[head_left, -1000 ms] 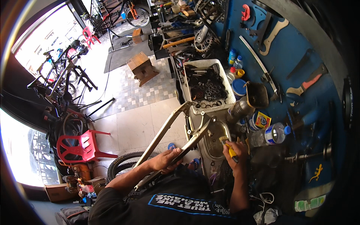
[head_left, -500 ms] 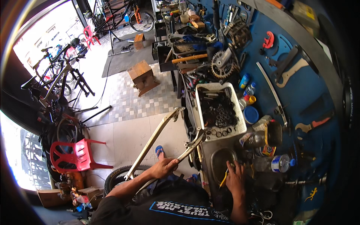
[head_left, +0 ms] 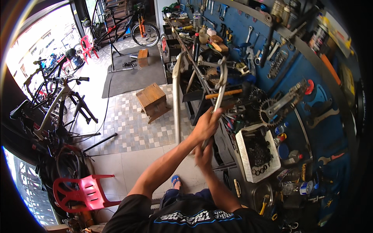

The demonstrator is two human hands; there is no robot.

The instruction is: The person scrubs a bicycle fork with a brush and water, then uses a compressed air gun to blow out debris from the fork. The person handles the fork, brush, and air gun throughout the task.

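Observation:
My left hand (head_left: pixel 208 123) is closed around one arm of a pale bicycle swingarm (head_left: pixel 176 97), raised in front of me. Its two long arms point away, and their far ends reach up beside the workbench. Just below, my right hand (head_left: pixel 204 156) is against the lower part of the same arm, its fingers smeared by motion. The swingarm's near end is hidden by my hands and forearms. A yellow-handled tool (head_left: pixel 265 204) lies in the dark metal tray (head_left: pixel 254 194) on the bench to the right.
A white plastic basket (head_left: pixel 244 153) of small dark metal parts sits on the bench, beside a crankset (head_left: pixel 272 110) and bottles. Hand tools hang on the blue wall (head_left: pixel 243 35). A red chair (head_left: pixel 87 192), wooden stool (head_left: pixel 152 99) and several bicycles stand left.
The swingarm has been lifted and swung forward in my left hand. My right hand has left the metal tray, leaving the yellow-handled tool there, and come over to the swingarm. The view has shifted.

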